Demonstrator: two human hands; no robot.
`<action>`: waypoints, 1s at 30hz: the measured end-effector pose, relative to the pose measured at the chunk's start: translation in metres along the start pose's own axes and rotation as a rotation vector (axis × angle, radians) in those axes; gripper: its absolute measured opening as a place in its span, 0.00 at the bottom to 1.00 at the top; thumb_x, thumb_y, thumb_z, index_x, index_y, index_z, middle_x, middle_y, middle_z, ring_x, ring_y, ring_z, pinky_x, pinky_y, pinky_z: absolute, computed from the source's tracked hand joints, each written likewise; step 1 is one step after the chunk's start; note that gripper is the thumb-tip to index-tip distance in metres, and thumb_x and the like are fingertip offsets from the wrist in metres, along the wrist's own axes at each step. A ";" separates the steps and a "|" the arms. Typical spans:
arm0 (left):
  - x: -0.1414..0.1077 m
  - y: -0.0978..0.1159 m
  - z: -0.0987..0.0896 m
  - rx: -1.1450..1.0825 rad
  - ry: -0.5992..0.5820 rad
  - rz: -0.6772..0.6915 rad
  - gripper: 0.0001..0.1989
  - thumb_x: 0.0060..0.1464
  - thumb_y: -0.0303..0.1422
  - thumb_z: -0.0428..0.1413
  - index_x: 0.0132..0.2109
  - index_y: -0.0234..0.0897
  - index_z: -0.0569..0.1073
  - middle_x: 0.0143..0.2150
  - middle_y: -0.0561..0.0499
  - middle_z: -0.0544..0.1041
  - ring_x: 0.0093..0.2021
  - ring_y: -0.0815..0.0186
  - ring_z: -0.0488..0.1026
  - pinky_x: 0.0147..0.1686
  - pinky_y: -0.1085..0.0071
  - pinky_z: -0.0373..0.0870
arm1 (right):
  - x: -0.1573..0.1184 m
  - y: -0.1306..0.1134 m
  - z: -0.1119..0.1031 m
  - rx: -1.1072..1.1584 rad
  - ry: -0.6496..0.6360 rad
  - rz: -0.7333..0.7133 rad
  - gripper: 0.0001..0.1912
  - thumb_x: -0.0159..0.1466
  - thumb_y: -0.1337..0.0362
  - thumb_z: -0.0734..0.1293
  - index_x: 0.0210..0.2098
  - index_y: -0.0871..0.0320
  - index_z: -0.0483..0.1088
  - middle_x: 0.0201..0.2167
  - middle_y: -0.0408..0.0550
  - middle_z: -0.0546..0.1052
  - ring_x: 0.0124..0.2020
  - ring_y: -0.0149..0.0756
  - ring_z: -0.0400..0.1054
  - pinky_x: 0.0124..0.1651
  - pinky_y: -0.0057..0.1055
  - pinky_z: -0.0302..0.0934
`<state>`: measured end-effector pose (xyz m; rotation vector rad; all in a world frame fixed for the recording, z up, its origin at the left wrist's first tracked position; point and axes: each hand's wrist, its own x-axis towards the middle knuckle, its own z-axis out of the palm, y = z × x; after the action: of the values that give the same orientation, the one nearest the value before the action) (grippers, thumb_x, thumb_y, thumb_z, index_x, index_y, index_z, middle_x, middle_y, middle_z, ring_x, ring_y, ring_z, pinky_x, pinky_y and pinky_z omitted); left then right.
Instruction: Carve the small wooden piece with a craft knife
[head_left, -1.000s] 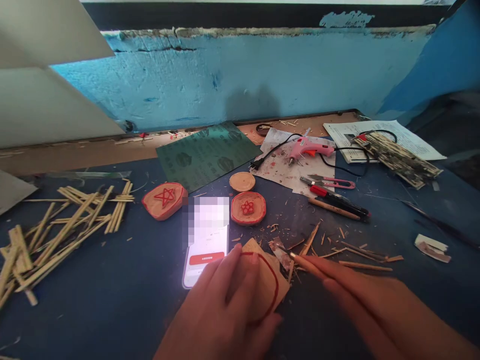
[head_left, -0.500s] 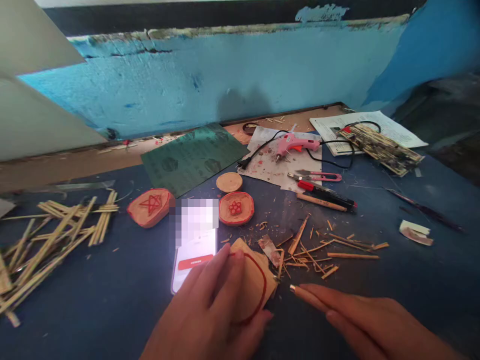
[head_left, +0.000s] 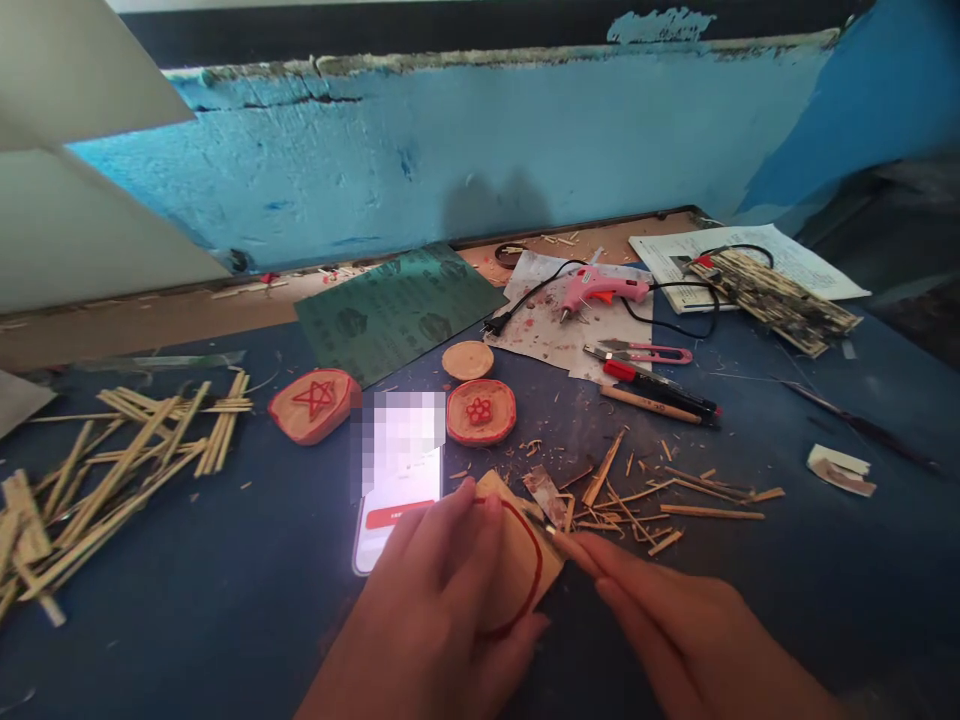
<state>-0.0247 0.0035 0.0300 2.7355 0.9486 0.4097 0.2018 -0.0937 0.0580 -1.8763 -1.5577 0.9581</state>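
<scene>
Left hand [head_left: 439,610] lies flat, fingers spread, pinning a thin tan wood piece [head_left: 517,560] with a red curved line to the dark blue counter [head_left: 225,600], just beside a lit phone [head_left: 397,500]. Right hand [head_left: 675,630] has fingers extended, not gripping, fingertip touching the piece's right edge. Splintery wood shavings [head_left: 637,495] just beyond; round carved red-flower wood slice [head_left: 481,411] farther back.

No legible text anywhere. Signs only: red five-pt star on wood disc [head_left: 313,403]; red flower mark on 2nd wood disc [head_left: 481,411]. Phone [head_left: 395,505] screen blurred, red button w/ unreadable chars. Printed paper sheet [head_left: 757,262] far right, too small to read.
</scene>
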 end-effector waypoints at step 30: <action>0.003 0.006 -0.011 -0.033 -0.054 0.002 0.38 0.49 0.31 0.72 0.64 0.38 0.67 0.61 0.34 0.78 0.53 0.42 0.82 0.50 0.49 0.86 | 0.018 -0.020 -0.031 -0.141 -0.041 -0.124 0.25 0.75 0.61 0.61 0.67 0.39 0.75 0.58 0.41 0.84 0.57 0.49 0.81 0.60 0.41 0.76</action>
<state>-0.0228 0.0019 0.0429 2.7035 0.9171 0.3465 0.2156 -0.0700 0.0892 -1.8385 -1.7853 0.8566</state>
